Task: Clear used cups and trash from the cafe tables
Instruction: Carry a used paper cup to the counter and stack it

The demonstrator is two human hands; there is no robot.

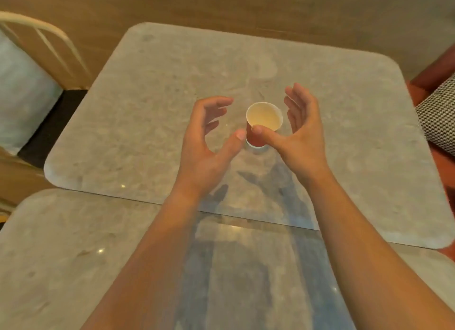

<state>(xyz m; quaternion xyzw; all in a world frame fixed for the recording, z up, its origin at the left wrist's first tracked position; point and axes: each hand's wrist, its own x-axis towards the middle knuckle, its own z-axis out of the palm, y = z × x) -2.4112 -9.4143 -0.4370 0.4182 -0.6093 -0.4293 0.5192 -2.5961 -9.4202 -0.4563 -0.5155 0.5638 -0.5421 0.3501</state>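
Note:
A small red paper cup (pixel 264 118) with a pale inside stands upright near the middle of the grey marble table (pixel 152 88). My left hand (pixel 209 137) hovers just left of the cup, fingers spread and loosely bent, its thumb tip close to the cup's side. My right hand (pixel 300 133) cups the air on the cup's right, fingers straight, its thumb tip touching the near rim. Neither hand grips the cup.
A second marble table (pixel 61 260) butts against the near edge. A cream metal chair (pixel 37 34) with a pale cushion stands at the left. A red seat with a checked cushion (pixel 440 113) sits at the right.

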